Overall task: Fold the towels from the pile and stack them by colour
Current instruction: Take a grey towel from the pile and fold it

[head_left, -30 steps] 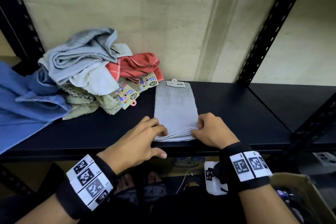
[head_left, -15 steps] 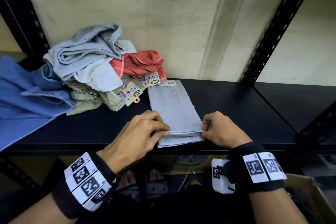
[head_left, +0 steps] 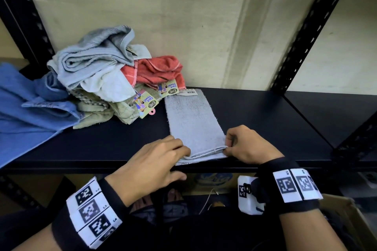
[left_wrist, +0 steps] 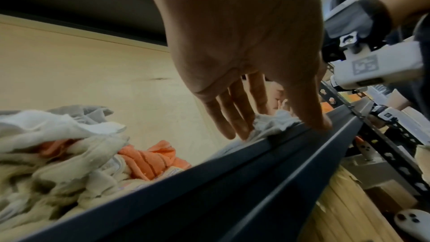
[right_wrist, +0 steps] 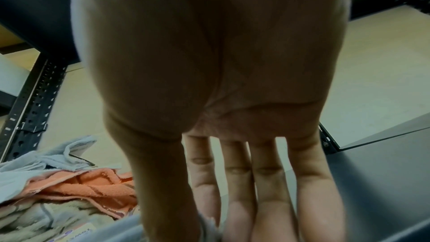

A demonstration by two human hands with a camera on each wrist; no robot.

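A grey towel [head_left: 193, 124], folded into a long strip, lies on the black shelf [head_left: 275, 128] with its near end at the front edge. My left hand [head_left: 181, 155] rests its fingers on the near left corner, and its thumb sits on the shelf's front lip. In the left wrist view the left hand's fingers [left_wrist: 235, 117] are fairly straight, with their tips on the towel [left_wrist: 274, 119]. My right hand [head_left: 227, 147] pinches the upper layers at the near right corner. The right wrist view shows the right hand [right_wrist: 232, 209] with grey cloth by its thumb. The unfolded pile [head_left: 106, 79] lies at the left.
The pile holds a grey-blue towel [head_left: 91, 57], a white one [head_left: 110, 87], a coral one [head_left: 161, 71] and beige ones [head_left: 98, 112], with paper tags [head_left: 145, 103]. A blue cloth [head_left: 24, 104] spreads at far left. Black uprights [head_left: 306, 32] frame the shelf. A cardboard box [head_left: 346, 220] sits below right.
The towel's far end has swung left toward the pile. My right hand has gone from resting beside the corner to pinching its upper layers. My left fingers have settled on the left corner.
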